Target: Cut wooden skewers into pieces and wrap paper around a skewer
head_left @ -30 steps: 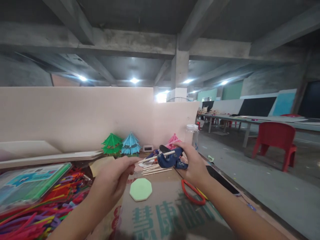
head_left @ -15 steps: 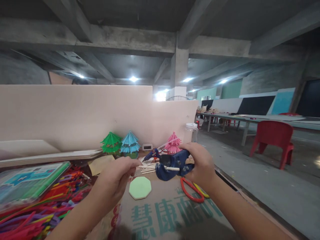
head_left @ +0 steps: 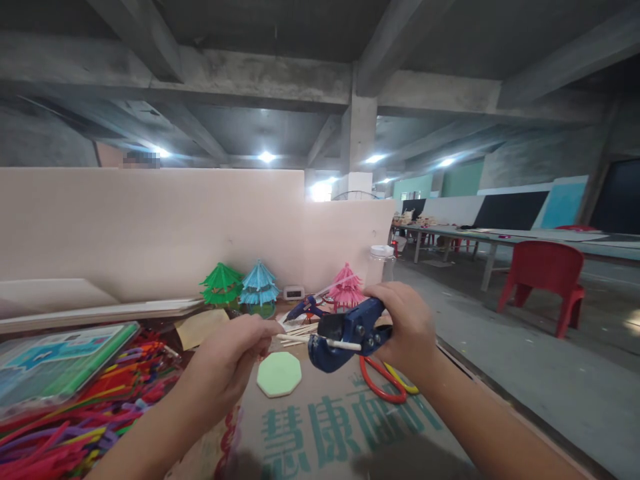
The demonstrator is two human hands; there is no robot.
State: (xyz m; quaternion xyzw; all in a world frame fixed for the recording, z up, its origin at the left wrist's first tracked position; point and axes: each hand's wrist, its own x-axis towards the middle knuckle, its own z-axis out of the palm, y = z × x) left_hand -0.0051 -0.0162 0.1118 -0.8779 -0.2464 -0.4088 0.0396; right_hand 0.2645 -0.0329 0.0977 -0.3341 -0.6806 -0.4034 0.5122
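Three little trees point(head_left: 259, 285) are standing, probably finished; left hand point(head_left: 240, 343) is pinching a stick point(head_left: 345, 345) that's running through the cutter point(head_left: 353, 323), right hand point(head_left: 407, 327) is gripping that, stick's looking uncut, spare sticks point(head_left: 300, 331) lying behind.

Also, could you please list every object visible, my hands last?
Cutter: 1, blue, centre
Held stick: 1, pale, across cutter's jaws
Loose sticks: several, pale, beyond cutter
Cardboard: 1, brown, foreground
Octagon: 1, pale green, on cardboard
Looped handles: 2, red, yellow, on cardboard
Partition: 1, pale, back
Layered trees: 3, green, blue, pink, before partition
Glue gun: 1, blue, beyond sticks
Small device: 1, white, between trees
Jar: 1, clear, back right
Fuzzy strips: many, mixed, lower left
Case: 1, clear-green, on strips
Sheet: 1, tan, left
Boards: several, white, back left
Chairs: several, red, right
Far table: 1, grey, right
Lights: several, white, overhead
Left hand: 1, bare, at stick's end
Right hand: 1, bare, holding cutter
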